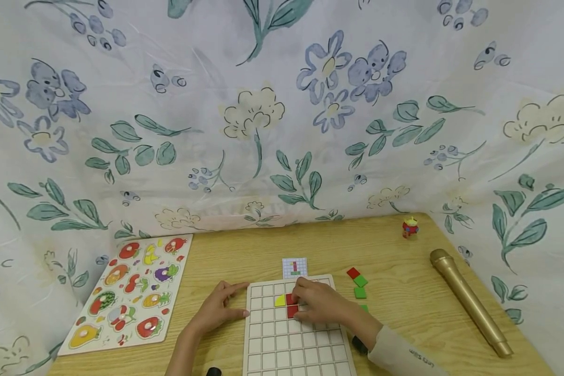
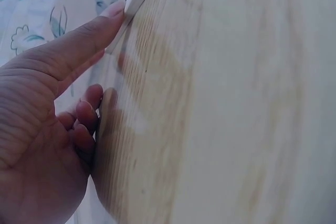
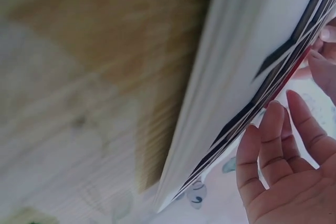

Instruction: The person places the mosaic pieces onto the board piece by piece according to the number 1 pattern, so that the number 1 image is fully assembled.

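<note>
A pale grid board (image 1: 289,344) lies on the wooden table. My left hand (image 1: 218,308) rests at its left edge, index finger and thumb stretched out to the rim, other fingers bent; the left wrist view shows the thumb (image 2: 89,40) at the board's side. My right hand (image 1: 321,303) is over the upper grid, fingertips on the red tiles. A lower red tile (image 1: 292,312) shows by its thumb; the upper red tile (image 1: 290,299) is partly covered. Beside it sits a yellow tile (image 1: 280,301). The right wrist view shows the right hand's fingers (image 3: 273,145) fairly straight at the board's surface.
A small pattern card (image 1: 294,267) lies behind the board. Right of it are a loose red tile (image 1: 353,273) and several green tiles (image 1: 360,293). A fruit puzzle board (image 1: 127,292) lies left; a gold microphone (image 1: 472,303) and toy figure (image 1: 410,228) are right.
</note>
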The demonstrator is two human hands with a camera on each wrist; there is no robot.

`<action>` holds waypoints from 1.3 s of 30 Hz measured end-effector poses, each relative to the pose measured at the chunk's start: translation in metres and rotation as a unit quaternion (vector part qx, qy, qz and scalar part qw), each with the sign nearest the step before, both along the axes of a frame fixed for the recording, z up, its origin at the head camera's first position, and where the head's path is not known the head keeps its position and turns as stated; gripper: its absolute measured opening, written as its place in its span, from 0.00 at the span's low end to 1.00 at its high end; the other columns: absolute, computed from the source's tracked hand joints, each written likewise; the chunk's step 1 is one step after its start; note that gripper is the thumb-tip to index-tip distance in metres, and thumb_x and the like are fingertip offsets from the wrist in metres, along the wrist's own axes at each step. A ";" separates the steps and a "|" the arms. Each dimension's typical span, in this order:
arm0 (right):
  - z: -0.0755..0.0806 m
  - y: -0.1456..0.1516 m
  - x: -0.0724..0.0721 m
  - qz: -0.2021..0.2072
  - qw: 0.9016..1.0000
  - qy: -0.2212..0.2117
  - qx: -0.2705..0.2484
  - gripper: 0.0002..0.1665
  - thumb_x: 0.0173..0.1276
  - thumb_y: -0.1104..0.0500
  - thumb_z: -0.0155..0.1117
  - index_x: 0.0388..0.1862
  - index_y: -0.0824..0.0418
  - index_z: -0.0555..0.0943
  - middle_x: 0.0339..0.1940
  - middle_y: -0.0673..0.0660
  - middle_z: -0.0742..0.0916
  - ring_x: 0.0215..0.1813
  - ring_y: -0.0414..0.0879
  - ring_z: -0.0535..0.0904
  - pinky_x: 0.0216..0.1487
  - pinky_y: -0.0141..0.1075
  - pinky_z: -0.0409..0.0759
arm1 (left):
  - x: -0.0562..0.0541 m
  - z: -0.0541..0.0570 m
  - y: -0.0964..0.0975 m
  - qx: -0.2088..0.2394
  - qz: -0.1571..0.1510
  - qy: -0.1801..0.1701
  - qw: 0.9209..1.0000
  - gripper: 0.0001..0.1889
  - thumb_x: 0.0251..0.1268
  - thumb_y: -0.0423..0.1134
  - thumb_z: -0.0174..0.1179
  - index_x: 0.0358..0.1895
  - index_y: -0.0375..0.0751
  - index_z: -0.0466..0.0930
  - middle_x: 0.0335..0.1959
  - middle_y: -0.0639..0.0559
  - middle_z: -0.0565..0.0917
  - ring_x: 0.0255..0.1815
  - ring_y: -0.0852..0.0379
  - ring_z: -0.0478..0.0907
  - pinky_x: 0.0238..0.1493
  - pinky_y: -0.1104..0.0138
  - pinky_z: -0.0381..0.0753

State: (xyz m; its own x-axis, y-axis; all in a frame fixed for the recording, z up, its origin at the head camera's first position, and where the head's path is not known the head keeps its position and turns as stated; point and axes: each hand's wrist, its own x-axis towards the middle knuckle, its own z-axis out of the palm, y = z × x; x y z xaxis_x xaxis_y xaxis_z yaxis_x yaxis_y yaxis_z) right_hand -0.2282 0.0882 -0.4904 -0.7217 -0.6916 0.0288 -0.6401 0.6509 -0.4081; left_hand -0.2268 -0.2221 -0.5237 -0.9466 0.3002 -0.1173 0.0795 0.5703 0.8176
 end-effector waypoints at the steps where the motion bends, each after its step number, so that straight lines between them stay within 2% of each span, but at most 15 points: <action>1: 0.000 0.001 0.000 -0.001 1.000 -0.004 -0.003 0.15 0.63 0.49 0.73 0.44 0.56 0.83 0.43 0.45 0.77 0.37 0.33 0.70 0.42 0.29 0.74 | 0.000 0.000 0.000 0.001 0.000 0.000 1.000 0.37 0.51 0.44 0.76 0.68 0.50 0.75 0.39 0.46 0.64 0.36 0.54 0.58 0.37 0.66 0.62; 9: -0.001 0.015 -0.004 -0.024 0.999 -0.013 -0.025 0.14 0.63 0.51 0.73 0.43 0.55 0.83 0.43 0.45 0.77 0.36 0.33 0.71 0.39 0.29 0.74 | 0.000 -0.001 0.000 0.006 -0.001 0.004 1.000 0.37 0.50 0.44 0.77 0.68 0.49 0.75 0.39 0.46 0.63 0.36 0.54 0.58 0.37 0.67 0.62; 20: 0.009 0.045 -0.010 -0.075 0.995 -0.032 -0.064 0.14 0.63 0.56 0.73 0.43 0.61 0.82 0.42 0.50 0.78 0.34 0.38 0.71 0.34 0.29 0.72 | -0.001 -0.001 0.000 0.001 0.000 0.003 1.000 0.37 0.50 0.45 0.77 0.68 0.50 0.75 0.39 0.47 0.64 0.36 0.54 0.58 0.37 0.67 0.62; 27: 0.012 0.072 -0.013 -0.103 0.993 -0.004 -0.054 0.14 0.64 0.54 0.73 0.43 0.60 0.82 0.41 0.51 0.78 0.33 0.36 0.71 0.33 0.31 0.72 | -0.001 -0.001 0.000 -0.002 0.001 0.001 1.000 0.37 0.50 0.45 0.77 0.68 0.49 0.75 0.39 0.47 0.63 0.36 0.55 0.58 0.37 0.67 0.62; 35: 0.004 0.091 -0.016 -0.114 0.992 0.005 -0.053 0.14 0.64 0.55 0.72 0.43 0.60 0.81 0.41 0.52 0.78 0.34 0.36 0.71 0.33 0.32 0.71 | -0.001 -0.002 0.000 0.003 0.003 0.005 1.000 0.37 0.49 0.44 0.77 0.67 0.49 0.76 0.39 0.47 0.63 0.36 0.55 0.58 0.37 0.68 0.62; 39: 0.000 0.098 -0.018 -0.122 0.991 0.024 -0.047 0.14 0.63 0.54 0.73 0.43 0.60 0.81 0.39 0.51 0.78 0.34 0.36 0.69 0.34 0.33 0.71 | -0.001 -0.003 0.001 0.001 0.001 0.006 1.000 0.37 0.49 0.44 0.77 0.67 0.48 0.76 0.38 0.48 0.63 0.36 0.55 0.58 0.37 0.68 0.62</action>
